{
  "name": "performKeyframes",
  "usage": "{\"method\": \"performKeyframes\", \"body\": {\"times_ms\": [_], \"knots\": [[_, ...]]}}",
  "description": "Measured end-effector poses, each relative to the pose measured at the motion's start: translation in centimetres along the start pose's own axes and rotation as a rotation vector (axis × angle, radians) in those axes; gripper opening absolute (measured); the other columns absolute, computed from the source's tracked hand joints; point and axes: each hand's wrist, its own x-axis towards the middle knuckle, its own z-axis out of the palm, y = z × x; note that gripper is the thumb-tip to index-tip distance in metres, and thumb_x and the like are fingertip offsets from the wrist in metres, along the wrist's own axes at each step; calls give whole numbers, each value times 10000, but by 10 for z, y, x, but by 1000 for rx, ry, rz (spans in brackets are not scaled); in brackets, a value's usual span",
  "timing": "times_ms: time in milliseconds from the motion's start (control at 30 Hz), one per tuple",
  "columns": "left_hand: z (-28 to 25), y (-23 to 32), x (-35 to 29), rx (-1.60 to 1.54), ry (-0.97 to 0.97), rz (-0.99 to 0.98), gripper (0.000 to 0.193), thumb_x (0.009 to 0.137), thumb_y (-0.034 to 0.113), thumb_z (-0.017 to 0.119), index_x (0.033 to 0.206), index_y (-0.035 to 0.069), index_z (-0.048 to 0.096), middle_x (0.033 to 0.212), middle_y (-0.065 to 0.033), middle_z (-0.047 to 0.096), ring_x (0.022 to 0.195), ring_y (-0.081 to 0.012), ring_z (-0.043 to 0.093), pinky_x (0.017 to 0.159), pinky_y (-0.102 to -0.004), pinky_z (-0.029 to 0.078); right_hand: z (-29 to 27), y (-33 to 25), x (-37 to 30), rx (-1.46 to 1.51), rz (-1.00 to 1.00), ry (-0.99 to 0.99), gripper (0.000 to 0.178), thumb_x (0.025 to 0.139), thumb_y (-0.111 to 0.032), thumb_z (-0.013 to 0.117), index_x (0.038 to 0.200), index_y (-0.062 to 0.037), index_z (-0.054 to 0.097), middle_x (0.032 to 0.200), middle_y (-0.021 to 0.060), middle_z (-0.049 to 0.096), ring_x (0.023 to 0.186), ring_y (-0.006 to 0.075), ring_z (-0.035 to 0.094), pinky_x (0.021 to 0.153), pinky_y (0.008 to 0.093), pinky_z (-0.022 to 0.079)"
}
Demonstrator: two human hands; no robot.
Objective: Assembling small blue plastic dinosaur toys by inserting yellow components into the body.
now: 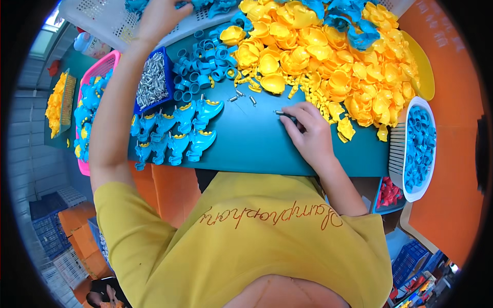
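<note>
My left hand reaches over a white perforated basket at the far left, near the blue plastic parts inside. Its thumb is stretched out and nothing shows in it; the top edge cuts off some fingers. On the green table, my right hand pinches a small silver metal cylinder between thumb and fingers. Several similar cylinders lie loose left of it. Two rows of blue dinosaur-like half shells with yellow trim rest below my left forearm's right side.
A blue bin holds many metal cylinders. Blue rings and a large heap of yellow shells cover the far side. A pink basket of blue-yellow pieces stands left; a white basket of blue rings stands right.
</note>
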Motion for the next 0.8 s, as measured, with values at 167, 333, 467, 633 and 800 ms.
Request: {"method": "performKeyframes", "body": {"times_ms": [167, 333, 467, 633, 800], "knots": [[-40, 111, -137, -540, -158, 130, 282, 797, 67, 811, 1072, 58, 752, 1073, -87, 737, 1045, -282, 709, 897, -375, 576, 7, 1, -2, -183, -42, -15, 179, 934, -85, 762, 1101, -27, 733, 1046, 121, 680, 920, 300, 683, 816, 364, 563], [23, 168, -260, -448, -161, 430, 331, 737, 6, 793, 1048, 112, 750, 1224, 1, 744, 1179, -324, 654, 951, -421, 544, -2, -11, 4, 53, 94, -125, 142, 983, -84, 726, 1100, -14, 687, 1015, 79, 702, 910, 215, 692, 825, 311, 548], [47, 174, -287, -422, -193, 276, 303, 787, 40, 769, 1084, 96, 734, 1248, -9, 741, 1062, -299, 636, 934, -406, 548, -18, -12, 9, 394, 387, -364, 149, 1047, -113, 679, 1172, -36, 658, 1026, -25, 656, 935, 49, 592, 801, 225, 486], [45, 176, -284, -575, -181, 252, 389, 787, 122, 829, 1150, 67, 698, 1284, -44, 727, 1084, -309, 644, 943, -408, 553, -16, -10, 19, 709, 336, -646, 153, 1071, -165, 653, 1132, -26, 675, 1060, -5, 652, 973, 64, 580, 851, 238, 478], [58, 179, -295, -595, -169, 200, 406, 851, 280, 853, 1172, 84, 698, 1282, -52, 713, 1167, -315, 640, 971, -430, 546, 0, -13, 29, 584, 230, -739, 182, 1081, -187, 639, 1097, -9, 673, 1028, 11, 655, 943, 83, 577, 843, 255, 487]]}}
